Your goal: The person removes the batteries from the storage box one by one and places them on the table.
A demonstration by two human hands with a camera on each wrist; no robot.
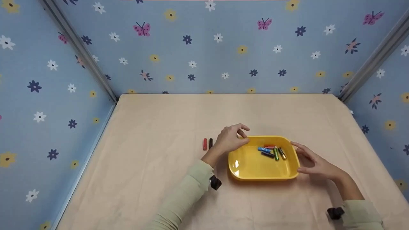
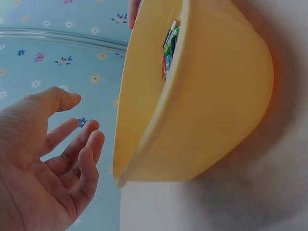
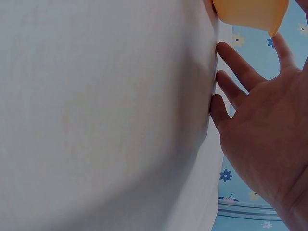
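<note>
A yellow plastic basin (image 1: 249, 169) stands on the table, with several small batteries (image 1: 276, 153) lying loose inside towards its right. They are blue, red, green, dark and black with gold. My left hand (image 1: 230, 139) hovers at the basin's upper left corner, fingers loosely bent. In the left wrist view that hand (image 2: 57, 159) holds nothing and is apart from the basin wall. My right hand (image 1: 314, 163) is at the basin's right side, thumb and fingers spread along the rim. The right wrist view shows its fingers (image 3: 240, 67) extended, one fingertip at the rim.
A red battery (image 1: 204, 144) and a black battery (image 1: 211, 143) stand or lie side by side on the table, left of the basin, near my left wrist. A beige cloth (image 1: 153, 143) covers the table. Blue flowered panels (image 1: 204, 48) enclose its back and sides.
</note>
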